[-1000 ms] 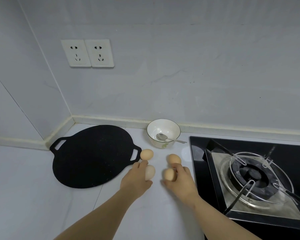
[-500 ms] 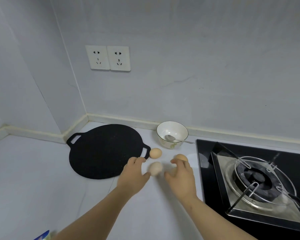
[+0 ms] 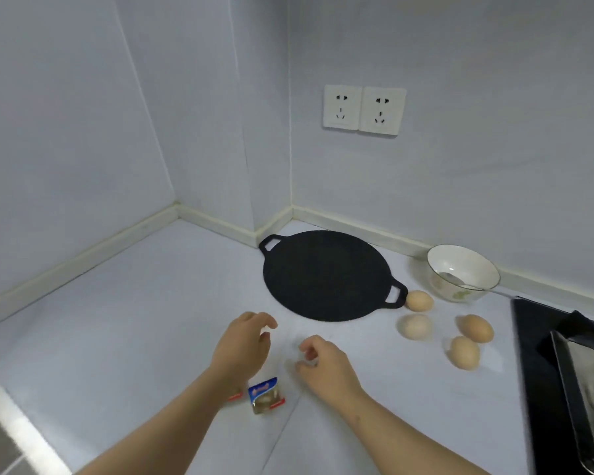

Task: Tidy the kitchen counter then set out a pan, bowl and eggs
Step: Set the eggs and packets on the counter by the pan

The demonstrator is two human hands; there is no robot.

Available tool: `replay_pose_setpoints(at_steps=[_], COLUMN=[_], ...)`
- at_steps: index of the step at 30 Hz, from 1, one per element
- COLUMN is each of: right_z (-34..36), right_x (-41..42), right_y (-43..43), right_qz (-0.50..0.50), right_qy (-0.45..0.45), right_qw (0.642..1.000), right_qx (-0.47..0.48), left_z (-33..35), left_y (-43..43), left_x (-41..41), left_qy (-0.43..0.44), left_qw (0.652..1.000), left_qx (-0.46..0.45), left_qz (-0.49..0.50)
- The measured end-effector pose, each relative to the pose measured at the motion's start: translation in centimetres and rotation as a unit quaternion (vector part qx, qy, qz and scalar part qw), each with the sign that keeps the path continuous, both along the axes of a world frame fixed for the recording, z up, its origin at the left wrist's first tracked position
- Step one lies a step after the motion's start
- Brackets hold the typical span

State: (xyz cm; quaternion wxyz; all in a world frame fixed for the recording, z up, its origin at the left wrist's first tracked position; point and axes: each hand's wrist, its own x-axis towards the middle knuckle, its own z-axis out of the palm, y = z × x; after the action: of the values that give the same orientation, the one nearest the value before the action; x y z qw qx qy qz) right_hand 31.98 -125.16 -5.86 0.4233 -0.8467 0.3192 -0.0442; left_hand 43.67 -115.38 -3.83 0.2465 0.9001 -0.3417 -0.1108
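Brown-shelled eggs lie on the surface, right of centre beside the pan. They are probably light, brittle and apt to roll, so cup each round its middle. Empty and loosely curled, the left hand and right hand hover.

The bare left hand hangs just below the centre of the frame, its back turned up, fingers loosely curled and slightly spread, holding nothing. The bare right hand is just to its right and a little lower, fingers curled loosely inward, also empty. The hands are near each other but apart. The left forearm slants up from the bottom edge left of centre, and the right forearm from the lower right.
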Motion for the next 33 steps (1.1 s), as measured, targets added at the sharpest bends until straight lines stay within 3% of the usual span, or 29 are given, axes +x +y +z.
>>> replay_pose_setpoints(at_steps=[5,8,11,16,23,33], right_z=[-1.0,-1.6,-2.2,-2.3,-1.9,-1.6], right_x=[2.2,2.3,2.3,2.1,-1.1,-9.2], right_y=[3.6,4.3,4.4,4.0,1.6,-4.0], right_qz=[0.105,0.169,0.151,0.119,-0.042,-0.304], right_qy=[0.044,0.085,0.087,0.094,-0.021,-0.122], right_qw=[0.993,0.981,0.982,0.987,0.992,0.934], right_qx=[0.042,-0.035,-0.077,-0.056,0.118,0.142], left_z=[-0.3,-1.0,-1.9,-2.4,-1.9,-1.1], left_y=[4.9,6.5,7.4,6.7,2.6,-6.9], left_x=[1.5,1.9,2.0,2.0,0.3,-6.4], left_qy=[0.004,0.035,0.039,0.04,0.111,0.349], left_qw=[0.992,0.975,0.97,0.982,0.99,0.931], left_qx=[0.119,0.204,0.228,0.177,0.08,-0.045], left_qz=[-0.053,-0.081,-0.073,-0.057,-0.04,-0.098])
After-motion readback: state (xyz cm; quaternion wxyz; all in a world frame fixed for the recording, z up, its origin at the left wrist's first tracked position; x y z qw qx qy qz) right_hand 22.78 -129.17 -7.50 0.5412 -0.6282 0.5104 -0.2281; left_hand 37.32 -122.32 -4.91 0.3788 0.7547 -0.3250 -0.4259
